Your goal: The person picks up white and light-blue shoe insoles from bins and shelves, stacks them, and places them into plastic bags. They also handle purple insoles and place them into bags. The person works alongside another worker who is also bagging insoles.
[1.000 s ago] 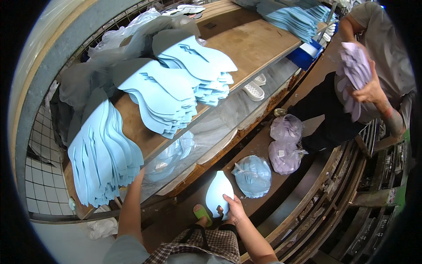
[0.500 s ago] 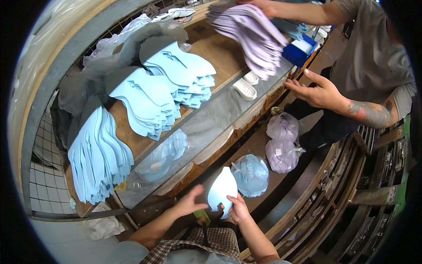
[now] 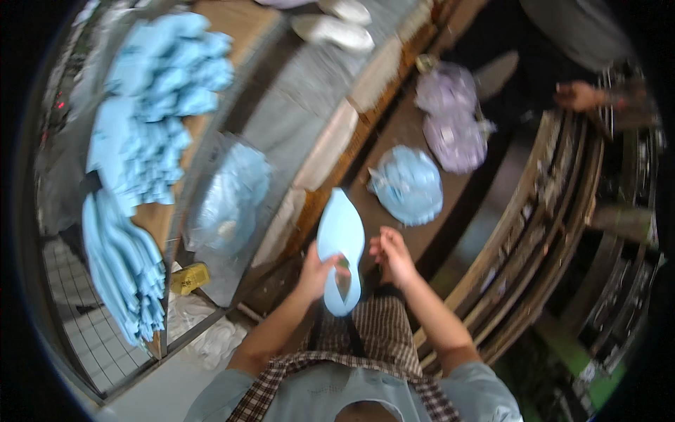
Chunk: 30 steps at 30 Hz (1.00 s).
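Note:
A flat light blue shoe piece (image 3: 342,226), pointed at its far end and with a cutout near its rounded end, stands in front of my body. My left hand (image 3: 322,273) grips it by the edge and cutout, thumb across the face. To the right of it, my right hand (image 3: 394,254) is apart from the piece, fingers loosely bent and holding nothing that I can see. Stacks of similar light blue shoe pieces (image 3: 126,264) lie fanned on the wooden board at the left.
Bagged light blue pieces (image 3: 235,190) lie on the grey ledge. A blue bag (image 3: 408,186) and purple bags (image 3: 455,141) sit lower down. White shoe-shaped items (image 3: 334,32) are at the top. Wooden slatted racks (image 3: 520,260) stand right; another person's hand (image 3: 580,95) is at far right.
The shoe piece passed from my right hand to my left and turned upright. My view swung down and left. The other person's purple stack is out of view.

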Each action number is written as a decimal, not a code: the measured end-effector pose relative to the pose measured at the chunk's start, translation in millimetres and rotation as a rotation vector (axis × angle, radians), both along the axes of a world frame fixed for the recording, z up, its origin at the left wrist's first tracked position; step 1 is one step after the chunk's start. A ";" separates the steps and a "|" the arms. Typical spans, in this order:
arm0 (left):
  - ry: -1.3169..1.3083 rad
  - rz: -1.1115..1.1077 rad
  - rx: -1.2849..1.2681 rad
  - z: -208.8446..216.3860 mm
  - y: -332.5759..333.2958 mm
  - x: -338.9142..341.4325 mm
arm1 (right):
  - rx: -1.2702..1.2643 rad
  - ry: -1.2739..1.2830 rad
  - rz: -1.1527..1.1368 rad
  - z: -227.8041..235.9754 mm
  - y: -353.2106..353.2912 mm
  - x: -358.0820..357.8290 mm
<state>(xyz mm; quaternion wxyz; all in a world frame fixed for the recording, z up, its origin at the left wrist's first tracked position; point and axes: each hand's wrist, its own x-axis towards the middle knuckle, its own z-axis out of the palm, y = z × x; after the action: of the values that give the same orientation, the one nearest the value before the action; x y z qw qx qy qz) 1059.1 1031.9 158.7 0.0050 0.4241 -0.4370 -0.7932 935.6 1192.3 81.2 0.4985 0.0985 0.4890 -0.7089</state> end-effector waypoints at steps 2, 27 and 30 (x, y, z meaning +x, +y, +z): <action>-0.027 0.002 0.010 -18.5 -4.5 -4.2 | 0.246 0.131 -0.001 -62.6 22.5 -13.1; -0.424 -0.652 0.492 -373.6 -26.3 -178.9 | 0.774 1.198 1.598 -234.9 51.2 -85.5; -0.318 -0.526 0.613 -410.1 -4.3 -190.1 | 0.769 1.231 1.518 -235.7 51.0 -79.5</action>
<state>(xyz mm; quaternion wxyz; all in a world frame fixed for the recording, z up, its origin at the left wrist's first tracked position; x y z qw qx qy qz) 868.9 1027.6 -251.4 -0.3911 0.3970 -0.2697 -0.7853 856.1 1243.3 -154.6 0.4127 -0.4597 0.7836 0.0654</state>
